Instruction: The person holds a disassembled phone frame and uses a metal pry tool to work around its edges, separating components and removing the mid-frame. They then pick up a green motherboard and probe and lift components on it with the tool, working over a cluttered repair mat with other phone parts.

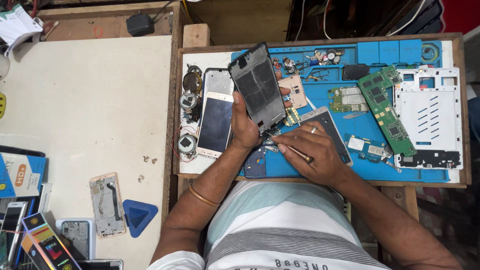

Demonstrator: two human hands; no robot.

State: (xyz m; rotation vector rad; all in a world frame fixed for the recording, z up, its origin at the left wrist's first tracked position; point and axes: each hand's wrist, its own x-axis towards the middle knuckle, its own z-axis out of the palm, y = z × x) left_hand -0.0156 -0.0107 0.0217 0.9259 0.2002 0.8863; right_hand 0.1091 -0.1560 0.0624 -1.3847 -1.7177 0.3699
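Note:
My left hand [245, 125] grips a dark phone frame [257, 85], tilted up off the blue work mat [435, 176] with its inner side facing me. My right hand [310, 155] holds a thin tool [295, 151] like a pen, its tip at the lower edge of the frame. A ring shows on one right finger. A white and gold phone [215, 125] lies face up just left of my left hand.
On the mat lie a long green circuit board [386, 111], smaller boards, a white tablet shell [430, 117], a gold back cover [294, 90] and small parts. The white table at left holds a gold phone frame [107, 204], a blue triangular pick [138, 216] and boxes.

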